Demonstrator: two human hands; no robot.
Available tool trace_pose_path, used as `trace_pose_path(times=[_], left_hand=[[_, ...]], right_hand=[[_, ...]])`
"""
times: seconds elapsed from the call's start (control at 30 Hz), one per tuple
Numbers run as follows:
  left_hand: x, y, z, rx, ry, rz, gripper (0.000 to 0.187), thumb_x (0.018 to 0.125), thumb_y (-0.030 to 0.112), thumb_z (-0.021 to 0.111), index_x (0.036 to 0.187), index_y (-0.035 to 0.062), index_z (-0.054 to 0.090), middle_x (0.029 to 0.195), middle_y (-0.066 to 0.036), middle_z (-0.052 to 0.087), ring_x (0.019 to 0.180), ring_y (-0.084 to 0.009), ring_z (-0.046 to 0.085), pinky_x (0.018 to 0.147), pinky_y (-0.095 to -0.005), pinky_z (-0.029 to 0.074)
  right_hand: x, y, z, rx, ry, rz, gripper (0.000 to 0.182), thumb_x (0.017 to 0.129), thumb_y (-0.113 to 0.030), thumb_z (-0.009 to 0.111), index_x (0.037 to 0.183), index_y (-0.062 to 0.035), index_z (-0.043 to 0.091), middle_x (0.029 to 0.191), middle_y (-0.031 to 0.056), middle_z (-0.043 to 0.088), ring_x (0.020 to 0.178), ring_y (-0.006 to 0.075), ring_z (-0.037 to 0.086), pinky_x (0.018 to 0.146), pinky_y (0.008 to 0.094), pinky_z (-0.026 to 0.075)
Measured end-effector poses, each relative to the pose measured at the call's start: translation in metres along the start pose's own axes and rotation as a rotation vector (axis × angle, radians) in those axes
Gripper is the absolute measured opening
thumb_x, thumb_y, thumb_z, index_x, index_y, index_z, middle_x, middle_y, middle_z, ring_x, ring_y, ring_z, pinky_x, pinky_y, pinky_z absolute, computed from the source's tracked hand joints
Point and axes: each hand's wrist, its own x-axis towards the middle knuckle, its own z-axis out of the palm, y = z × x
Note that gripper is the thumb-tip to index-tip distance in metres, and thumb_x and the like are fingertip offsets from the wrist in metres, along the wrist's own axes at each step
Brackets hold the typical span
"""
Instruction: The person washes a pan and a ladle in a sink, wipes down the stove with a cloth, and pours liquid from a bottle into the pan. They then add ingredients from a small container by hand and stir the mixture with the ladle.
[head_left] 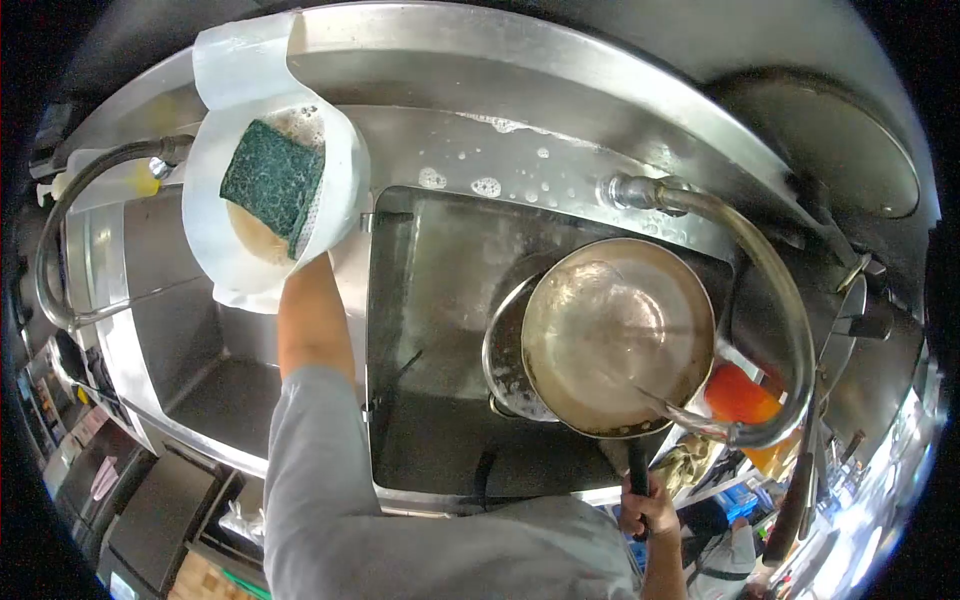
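On the rear ledge of a long, grey stainless-steel sink unit (420,140), round white foam patches (486,187) are being carried. A white, round-mouthed plastic container (345,170) is being seen over it, contact hidden. A round metal pot (505,345), partly covered, is being held in the deep, rectangular right basin (450,440).

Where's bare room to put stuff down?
Wide grey metal basin: between the grey sleeve and round silver pan. The steel basin left of the sleeve looks bare. Crowded: around the pan, with a curved metal faucet above and a round metal vessel partly beneath.
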Motion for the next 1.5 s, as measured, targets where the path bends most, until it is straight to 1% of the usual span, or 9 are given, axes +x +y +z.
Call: trace_pose_path(times=[0.3, 0.33, 0.47, 0.73, 0.93, 1.07, 1.27, 1.43, 1.5], left_hand=[[-0.072, 0.004, -0.046, 0.006, 0.098, 0.064, 0.035, 0.094, 0.017, 0.063, 0.127, 0.0053, 0.061, 0.111, -0.006, 0.067, 0.092, -0.0158, 0.062, 0.075, -0.0271, 0.048], [-0.124, 0.051, -0.042, -0.075, -0.096, 0.065, 0.033, 0.096, 0.014, 0.059, 0.129, 0.0062, 0.059, 0.113, -0.004, 0.067, 0.092, -0.0152, 0.063, 0.074, -0.0266, 0.048], [-0.263, 0.12, -0.065, -0.31, 0.21, -0.021, 0.038, 0.097, 0.01, 0.052, 0.135, 0.0037, 0.049, 0.12, -0.012, 0.061, 0.108, -0.0248, 0.064, 0.095, -0.0376, 0.054], [-0.309, 0.275, -0.073, -0.029, -0.038, 0.612, 0.031, 0.103, 0.011, 0.045, 0.133, 0.0054, 0.046, 0.125, -0.012, 0.056, 0.111, -0.0237, 0.06, 0.092, -0.0437, 0.056], [-0.226, 0.349, -0.014, 0.303, -0.252, 0.631, 0.037, 0.099, 0.015, 0.053, 0.131, -0.004, 0.054, 0.113, -0.011, 0.063, 0.095, -0.015, 0.059, 0.081, -0.0315, 0.052], [-0.275, 0.34, 0.029, 0.632, -0.146, 1.352, 0.04, 0.101, 0.012, 0.054, 0.139, -0.0019, 0.054, 0.13, -0.017, 0.063, 0.112, -0.0232, 0.063, 0.094, -0.0347, 0.051], [-0.407, 0.208, 0.1, 0.563, -1.022, 0.742, 0.026, 0.099, 0.014, 0.064, 0.124, 0.0061, 0.067, 0.118, -0.014, 0.072, 0.111, -0.021, 0.068, 0.097, -0.0334, 0.052], [-0.448, 0.139, 0.16, 0.454, -1.187, 0.411, 0.028, 0.098, 0.018, 0.066, 0.123, 0.0068, 0.067, 0.115, -0.015, 0.073, 0.105, -0.0251, 0.07, 0.093, -0.0357, 0.054], [-0.46, 0.141, 0.166, 0.61, -1.227, 0.576, 0.029, 0.098, 0.021, 0.065, 0.123, 0.0061, 0.067, 0.112, -0.016, 0.073, 0.105, -0.0288, 0.07, 0.093, -0.0369, 0.054]], right_hand=[[0.001, 0.006, -0.001, 0.037, -0.056, 0.015, 0.026, 0.085, -0.01, 0.071, 0.104, -0.0067, 0.055, 0.056, 0.0021, 0.043, 0.037, 0.0143, 0.039, 0.034, 0.0317, 0.032], [0.002, 0.008, -0.001, 0.036, -0.071, 0.008, 0.026, 0.085, -0.01, 0.071, 0.104, -0.0067, 0.055, 0.056, 0.0021, 0.043, 0.037, 0.0143, 0.039, 0.034, 0.0317, 0.032], [0.002, 0.017, 0.003, 0.18, -0.024, 0.048, 0.018, 0.087, -0.001, 0.063, 0.101, -0.0073, 0.054, 0.053, 0.0011, 0.04, 0.034, 0.0149, 0.04, 0.033, 0.0335, 0.031], [-0.006, 0.017, 0.025, 0.04, -0.175, -0.128, 0.023, 0.084, -0.011, 0.068, 0.104, -0.0077, 0.057, 0.057, -0.0004, 0.042, 0.036, 0.0147, 0.04, 0.034, 0.032, 0.032], [-0.024, 0.025, 0.032, 0.041, -0.254, -0.182, 0.024, 0.087, -0.01, 0.064, 0.109, -0.0089, 0.053, 0.054, -0.0023, 0.038, 0.033, 0.0103, 0.034, 0.032, 0.0301, 0.029], [-0.04, 0.027, 0.03, 0.121, -0.266, -0.157, 0.023, 0.087, -0.009, 0.065, 0.105, -0.0091, 0.05, 0.059, -0.0026, 0.04, 0.036, 0.0089, 0.035, 0.033, 0.0284, 0.028], [-0.045, 0.025, 0.031, 0.257, -0.472, -0.186, 0.024, 0.088, -0.011, 0.067, 0.105, -0.0066, 0.051, 0.059, -0.003, 0.041, 0.036, 0.0096, 0.038, 0.033, 0.0297, 0.029], [-0.052, 0.036, 0.033, 0.347, -0.614, -0.124, 0.021, 0.09, -0.01, 0.066, 0.106, -0.0093, 0.052, 0.061, -0.0039, 0.041, 0.037, 0.0076, 0.036, 0.034, 0.0275, 0.029], [-0.053, 0.041, 0.032, 0.367, -0.673, -0.128, 0.02, 0.091, -0.009, 0.065, 0.106, -0.0099, 0.052, 0.063, -0.004, 0.042, 0.038, 0.0067, 0.037, 0.035, 0.0274, 0.028]])
